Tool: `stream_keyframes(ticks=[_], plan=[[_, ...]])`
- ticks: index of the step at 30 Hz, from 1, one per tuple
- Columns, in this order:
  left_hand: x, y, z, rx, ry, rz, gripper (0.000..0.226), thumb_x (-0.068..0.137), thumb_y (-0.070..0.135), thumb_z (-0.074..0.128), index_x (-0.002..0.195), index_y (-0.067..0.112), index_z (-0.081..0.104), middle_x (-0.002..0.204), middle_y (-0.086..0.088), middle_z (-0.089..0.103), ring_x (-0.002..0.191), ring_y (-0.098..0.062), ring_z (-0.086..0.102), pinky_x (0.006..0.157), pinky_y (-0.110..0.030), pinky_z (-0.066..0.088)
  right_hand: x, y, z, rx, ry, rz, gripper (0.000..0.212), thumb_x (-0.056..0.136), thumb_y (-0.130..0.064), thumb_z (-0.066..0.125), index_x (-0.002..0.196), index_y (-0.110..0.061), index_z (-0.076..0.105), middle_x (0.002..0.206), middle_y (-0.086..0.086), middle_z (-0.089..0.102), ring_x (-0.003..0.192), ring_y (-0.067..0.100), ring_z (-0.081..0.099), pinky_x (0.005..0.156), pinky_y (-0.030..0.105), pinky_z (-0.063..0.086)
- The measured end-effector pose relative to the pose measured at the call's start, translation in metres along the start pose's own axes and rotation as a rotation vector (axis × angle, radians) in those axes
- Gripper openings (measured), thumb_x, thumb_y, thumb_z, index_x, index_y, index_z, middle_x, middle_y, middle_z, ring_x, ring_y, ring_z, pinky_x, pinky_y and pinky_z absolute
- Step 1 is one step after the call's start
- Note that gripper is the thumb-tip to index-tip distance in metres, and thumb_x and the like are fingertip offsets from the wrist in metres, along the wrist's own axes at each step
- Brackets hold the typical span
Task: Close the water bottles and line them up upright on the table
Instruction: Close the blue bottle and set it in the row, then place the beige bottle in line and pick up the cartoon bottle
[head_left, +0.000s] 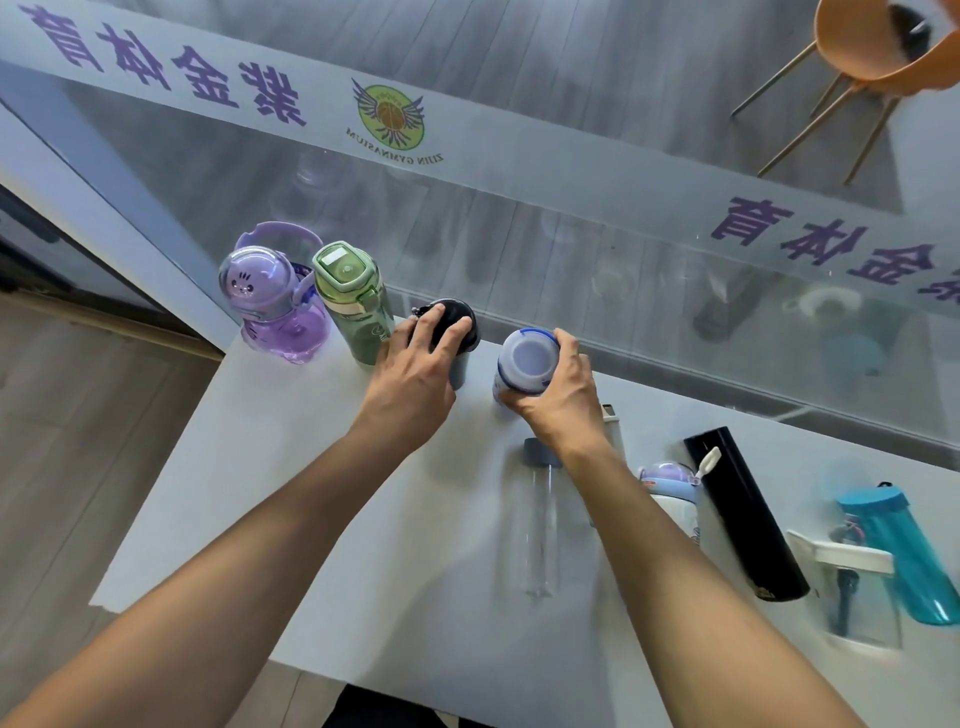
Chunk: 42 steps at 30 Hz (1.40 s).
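A purple cat-lid bottle (272, 306) and a green bottle (353, 306) stand upright at the table's far left. Beside them stands a grey bottle with a black lid (457, 325); my left hand (415, 374) grips its top. My right hand (558, 395) holds a white bottle with blue trim (524, 364), standing right of the grey one. Lying flat nearer me are a clear bottle with a grey cap (540, 525), a small white bottle with a purple lid (670, 486), a black flask (748, 519), a clear bottle with a white lid (852, 587) and a teal bottle (904, 556).
The white table (311, 493) runs along a glass wall (519, 171) with purple lettering, which reflects the bottles. An orange chair (872, 47) stands behind the glass at top right. Wooden floor (78, 415) lies left of the table edge.
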<state>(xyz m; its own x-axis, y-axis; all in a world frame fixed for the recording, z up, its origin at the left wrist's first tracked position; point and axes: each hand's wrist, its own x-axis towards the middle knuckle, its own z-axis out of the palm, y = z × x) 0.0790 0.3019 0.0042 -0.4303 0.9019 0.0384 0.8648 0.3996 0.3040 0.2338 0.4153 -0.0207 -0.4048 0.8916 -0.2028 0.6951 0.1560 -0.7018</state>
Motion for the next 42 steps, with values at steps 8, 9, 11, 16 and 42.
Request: stream_keyframes(ticks=[8,9,11,16,42], plan=[[-0.012,0.034,0.003,0.024,0.060,0.097,0.072,0.076,0.008,0.064,0.144,0.020,0.044,0.150,-0.010,0.041,0.134,-0.037,0.037,0.106,-0.050,0.035,0.002,0.035,-0.040,-0.152,-0.055,0.075,0.106,0.069,-0.028,0.086,0.155,-0.027,0.024,0.138,0.009,0.046,0.131,0.027,0.045,0.104,0.036,0.042],[-0.014,0.041,0.007,0.021,0.055,0.128,0.072,0.076,0.008,0.064,0.144,0.021,0.044,0.150,-0.009,0.041,0.134,-0.037,0.038,0.106,-0.049,0.035,0.002,0.044,-0.045,-0.161,-0.045,0.105,0.103,0.070,-0.027,0.085,0.154,-0.026,0.025,0.138,0.010,0.046,0.130,0.029,0.046,0.104,0.036,0.041],[-0.017,0.053,0.015,0.020,0.033,0.172,0.072,0.075,0.008,0.063,0.143,0.021,0.044,0.152,-0.009,0.041,0.134,-0.036,0.038,0.106,-0.047,0.035,0.003,0.061,-0.053,-0.171,-0.042,0.174,0.098,0.074,-0.030,0.082,0.154,-0.022,0.026,0.141,0.012,0.044,0.131,0.031,0.045,0.104,0.036,0.039],[-0.020,0.069,0.033,0.027,-0.047,0.162,0.077,0.072,0.008,0.067,0.144,0.022,0.044,0.152,-0.010,0.041,0.135,-0.037,0.040,0.106,-0.045,0.035,0.009,0.088,-0.049,-0.238,-0.130,0.294,0.101,0.073,-0.050,0.082,0.151,-0.017,0.027,0.141,0.016,0.046,0.130,0.036,0.046,0.105,0.040,0.039],[-0.028,0.078,0.033,-0.015,-0.193,0.050,0.087,0.080,0.009,0.058,0.153,0.033,0.017,0.165,0.003,0.008,0.144,-0.027,0.023,0.108,-0.040,0.029,-0.015,0.097,-0.052,0.152,0.200,0.006,0.082,0.064,-0.033,0.090,0.133,-0.024,0.045,0.124,-0.004,0.055,0.115,0.018,0.054,0.098,0.032,0.045]])
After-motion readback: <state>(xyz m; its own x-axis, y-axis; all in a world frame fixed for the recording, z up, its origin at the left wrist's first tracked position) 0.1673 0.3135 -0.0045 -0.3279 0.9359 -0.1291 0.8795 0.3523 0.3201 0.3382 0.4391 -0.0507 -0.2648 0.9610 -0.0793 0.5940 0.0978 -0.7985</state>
